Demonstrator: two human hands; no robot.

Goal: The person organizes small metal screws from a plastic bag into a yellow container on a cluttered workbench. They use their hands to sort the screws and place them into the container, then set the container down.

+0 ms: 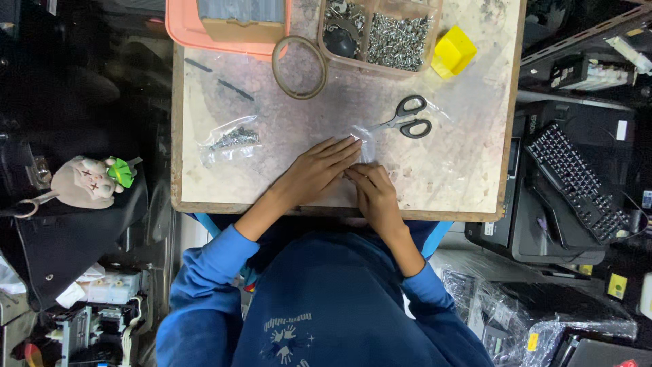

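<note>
A worn, scuffed wooden table (468,183) fills the middle of the frame, with dark clutter all around it: a black keyboard (577,180) at the right edge and a grey stuffed toy (85,182) at the left.

At the centre of the frame both hands rest on a small clear plastic bag (365,141) lying flat on the tabletop. The left hand (319,170) lies open, fingers stretched out and pressing down on the bag's near edge, grasping nothing. The right hand (372,194) is curled, its fingertips pinching the thin film just below the left hand's fingertips. The bag looks flat and glossy; whether anything is inside it cannot be told.

As a judgement, the packing looks partly done: one filled bag of screws (231,141), crinkled and see-through, already lies to the left of centre, while the bag under the hands is not finished.

Black-handled scissors (407,122) lie just beyond the hands, blades towards the bag. At the upper centre a clear divided box (380,34) holds heaps of shiny metal screws, with a brown tape ring (299,66) beside it, a pink tray (224,27) at the upper left, and a small yellow block (454,51) to the upper right.
</note>
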